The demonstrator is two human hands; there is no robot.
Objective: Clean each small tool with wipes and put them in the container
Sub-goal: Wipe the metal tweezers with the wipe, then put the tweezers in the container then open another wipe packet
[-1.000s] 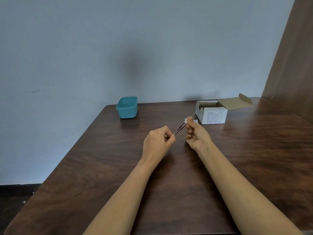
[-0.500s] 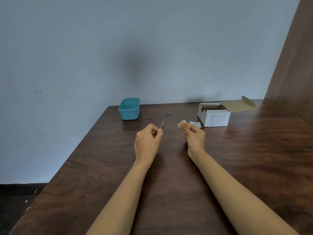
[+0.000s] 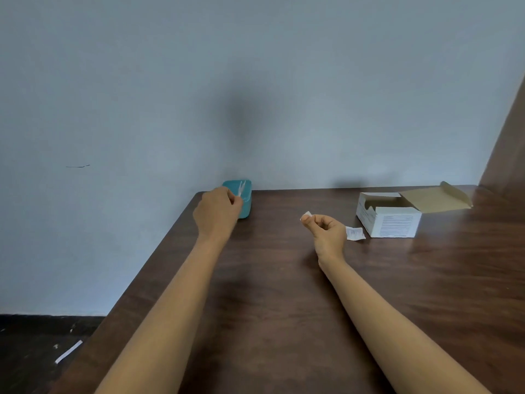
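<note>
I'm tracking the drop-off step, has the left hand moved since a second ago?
Yes. The left hand, holding the tweezers, has gone forward and left, up to the teal container; earlier it was well short of it.

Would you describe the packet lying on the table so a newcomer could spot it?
On the dark table, find the open white box at far right. The packet lies flat by its near left corner; unlike the wipe the right hand pinches, it rests on the wood.
</note>
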